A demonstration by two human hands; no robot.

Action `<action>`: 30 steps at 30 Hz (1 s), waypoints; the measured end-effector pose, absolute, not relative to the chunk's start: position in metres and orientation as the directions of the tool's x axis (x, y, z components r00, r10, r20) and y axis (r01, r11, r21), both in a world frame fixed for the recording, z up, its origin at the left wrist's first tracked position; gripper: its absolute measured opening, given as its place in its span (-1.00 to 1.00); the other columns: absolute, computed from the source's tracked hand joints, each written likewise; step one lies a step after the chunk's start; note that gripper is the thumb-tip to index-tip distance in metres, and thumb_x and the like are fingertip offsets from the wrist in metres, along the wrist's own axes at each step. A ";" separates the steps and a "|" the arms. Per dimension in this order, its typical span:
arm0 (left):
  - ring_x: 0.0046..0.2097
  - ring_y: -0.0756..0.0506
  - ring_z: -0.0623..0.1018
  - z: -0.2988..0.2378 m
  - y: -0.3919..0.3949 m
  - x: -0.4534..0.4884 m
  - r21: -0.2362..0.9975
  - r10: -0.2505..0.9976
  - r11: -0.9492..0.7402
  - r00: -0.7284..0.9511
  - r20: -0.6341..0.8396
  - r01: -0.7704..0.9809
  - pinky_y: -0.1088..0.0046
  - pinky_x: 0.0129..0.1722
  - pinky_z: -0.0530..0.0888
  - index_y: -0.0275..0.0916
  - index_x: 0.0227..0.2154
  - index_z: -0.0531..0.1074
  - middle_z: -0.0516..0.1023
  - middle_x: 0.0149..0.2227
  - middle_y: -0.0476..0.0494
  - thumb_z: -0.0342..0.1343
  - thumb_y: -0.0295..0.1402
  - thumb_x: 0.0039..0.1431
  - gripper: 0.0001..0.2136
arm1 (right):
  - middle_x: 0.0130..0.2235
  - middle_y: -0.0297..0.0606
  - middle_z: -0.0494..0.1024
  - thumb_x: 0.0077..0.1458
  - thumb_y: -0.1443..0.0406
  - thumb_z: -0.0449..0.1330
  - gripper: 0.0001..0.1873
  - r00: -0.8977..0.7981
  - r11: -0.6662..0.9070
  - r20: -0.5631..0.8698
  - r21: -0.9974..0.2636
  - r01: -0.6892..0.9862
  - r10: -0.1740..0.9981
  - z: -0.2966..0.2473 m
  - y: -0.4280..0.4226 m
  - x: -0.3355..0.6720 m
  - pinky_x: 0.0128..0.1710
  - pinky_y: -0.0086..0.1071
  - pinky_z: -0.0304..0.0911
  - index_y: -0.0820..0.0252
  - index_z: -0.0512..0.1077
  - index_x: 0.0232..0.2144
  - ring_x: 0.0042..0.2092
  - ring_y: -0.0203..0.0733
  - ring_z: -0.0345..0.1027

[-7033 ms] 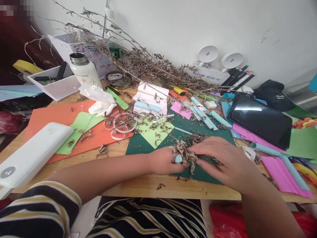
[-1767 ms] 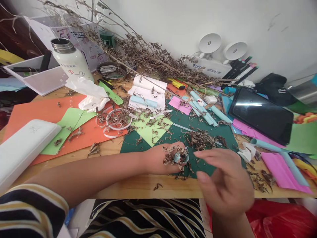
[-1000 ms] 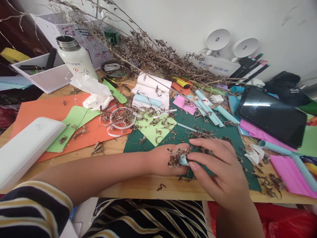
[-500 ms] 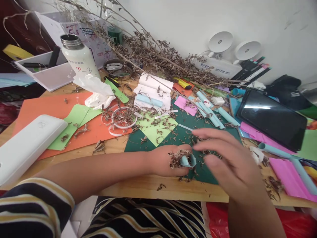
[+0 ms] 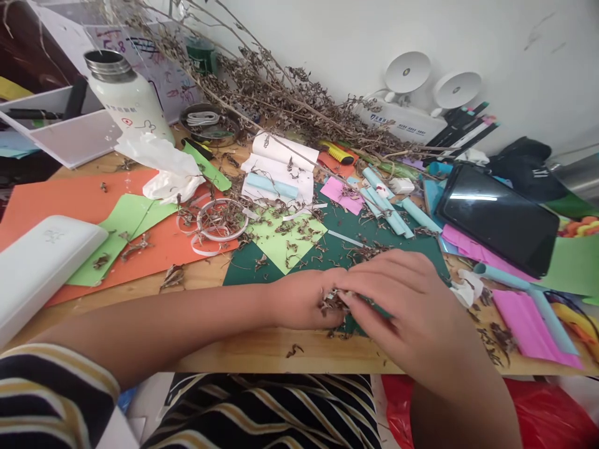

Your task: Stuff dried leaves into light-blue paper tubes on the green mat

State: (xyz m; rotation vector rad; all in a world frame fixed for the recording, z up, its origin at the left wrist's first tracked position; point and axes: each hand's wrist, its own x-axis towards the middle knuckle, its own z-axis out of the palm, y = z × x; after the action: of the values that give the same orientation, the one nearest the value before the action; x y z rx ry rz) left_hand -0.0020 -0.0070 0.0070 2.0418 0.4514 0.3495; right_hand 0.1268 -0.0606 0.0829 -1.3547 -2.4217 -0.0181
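My left hand rests on the near edge of a dark green paper sheet, its fingers closed round a small piece covered in dried leaf bits. My right hand lies over that piece from the right, fingertips pressed against it beside the left fingers. The right hand hides the light blue paper roll seen earlier. Crumbled dry leaves lie scattered on the green sheet just beyond both hands.
A dry branch stretches along the back. A white bottle, tissue, tape ring, orange paper, white case, blue paper rolls, tablet and pink paper crowd the wooden table.
My right hand, lifted and spread half a second ago, has come back down onto the leaf-covered piece in my left hand. The light blue roll is now hidden beneath it.
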 end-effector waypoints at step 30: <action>-0.40 -0.02 0.42 0.009 -0.006 -0.002 0.844 0.457 -0.464 0.889 -0.029 0.267 0.54 -0.45 0.32 -0.23 -0.37 0.12 0.37 -0.43 -0.04 0.00 -0.34 -0.09 -0.79 | -0.42 -0.33 0.40 -0.04 0.43 0.07 -0.89 -0.423 0.544 0.354 -0.399 0.738 0.834 0.070 -0.062 0.136 -0.35 -0.38 0.18 0.14 0.27 -0.41 -0.35 -0.31 0.24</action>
State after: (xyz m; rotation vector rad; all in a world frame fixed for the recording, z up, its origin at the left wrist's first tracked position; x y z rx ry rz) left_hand -0.0017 -0.0062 0.0086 2.0808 0.5216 0.2472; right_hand 0.1358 -0.0624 0.0695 -1.2685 -2.2692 0.2476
